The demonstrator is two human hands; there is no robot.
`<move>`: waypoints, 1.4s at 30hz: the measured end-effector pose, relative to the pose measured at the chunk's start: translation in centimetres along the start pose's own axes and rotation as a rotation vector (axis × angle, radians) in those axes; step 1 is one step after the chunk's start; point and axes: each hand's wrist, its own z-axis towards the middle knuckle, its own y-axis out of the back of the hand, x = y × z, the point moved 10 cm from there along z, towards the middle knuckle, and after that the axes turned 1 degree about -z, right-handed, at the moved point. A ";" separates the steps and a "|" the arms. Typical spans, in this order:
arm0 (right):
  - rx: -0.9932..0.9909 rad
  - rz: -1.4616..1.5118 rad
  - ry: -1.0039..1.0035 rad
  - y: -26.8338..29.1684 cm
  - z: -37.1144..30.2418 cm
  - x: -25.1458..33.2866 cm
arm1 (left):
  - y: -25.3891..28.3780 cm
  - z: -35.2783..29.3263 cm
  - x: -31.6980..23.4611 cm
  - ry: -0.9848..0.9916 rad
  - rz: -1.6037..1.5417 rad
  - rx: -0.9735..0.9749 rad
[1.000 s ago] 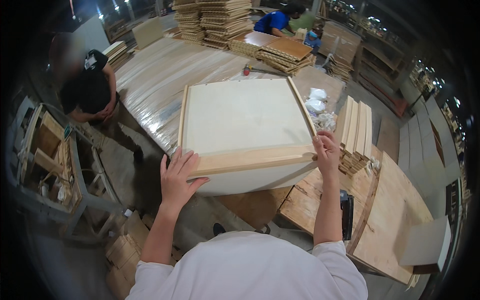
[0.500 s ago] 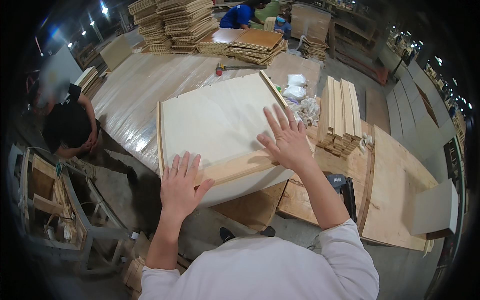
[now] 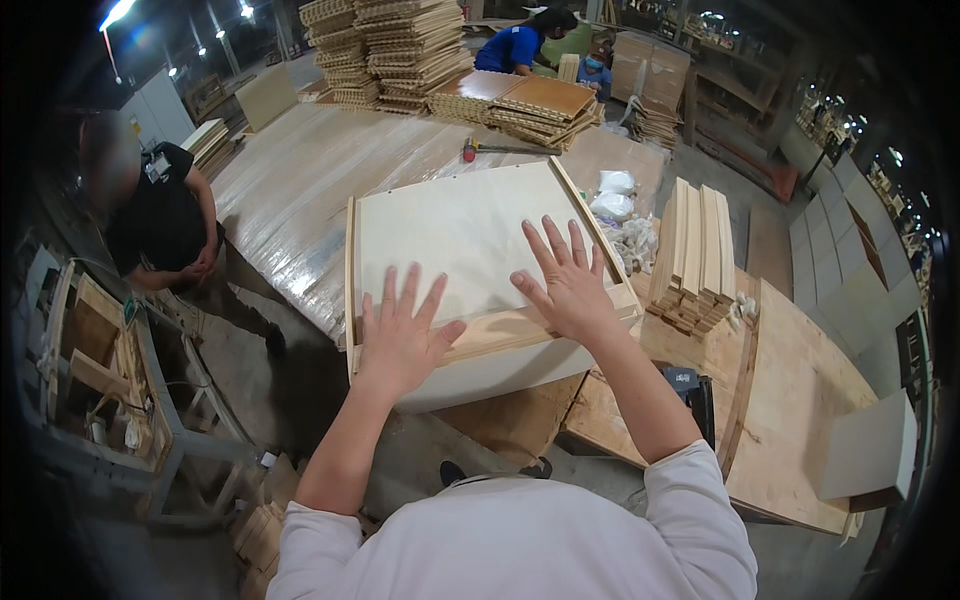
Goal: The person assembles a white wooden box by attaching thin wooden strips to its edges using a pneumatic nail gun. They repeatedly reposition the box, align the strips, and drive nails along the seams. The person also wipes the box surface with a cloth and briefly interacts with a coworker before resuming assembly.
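Observation:
A pale, shallow wooden drawer-like frame lies in front of me, with a flat cream panel inside raised side strips. Along its near edge runs a bare wood strip. Over the left near corner my left hand is spread flat, its fingers reaching onto the panel. My right hand is spread likewise near the right near corner, its wrist crossing the near strip. Neither hand holds anything. Whether the palms press on the wood or hover just above it, I cannot tell.
Right of the frame stand stacked wood strips and white plastic bags. A black power tool lies near my right forearm. Beyond lies a red-headed hammer on the wrapped table. A person in black stands left.
My left hand has slid inward and farther onto the panel, its fingers more widely spread. The right hand has shifted slightly left relative to the frame. The whole view has shifted a little.

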 end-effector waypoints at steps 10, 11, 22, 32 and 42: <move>-0.181 0.014 0.112 1.7 -0.4 3.1 | 0.1 1.2 -2.3 -0.052 0.011 -0.115; -0.157 0.027 0.084 1.6 0.1 2.9 | 0.4 1.3 -2.1 -0.036 0.015 -0.144; -0.055 0.065 0.079 -0.1 -0.1 5.8 | 0.8 1.7 -0.2 0.077 -0.077 -0.211; -0.397 0.282 0.394 10.7 -5.2 12.6 | 3.3 -4.4 13.5 0.047 -1.026 -0.412; -0.199 0.021 0.191 -3.4 0.5 18.2 | -1.6 -5.5 9.1 -0.289 -0.855 -0.361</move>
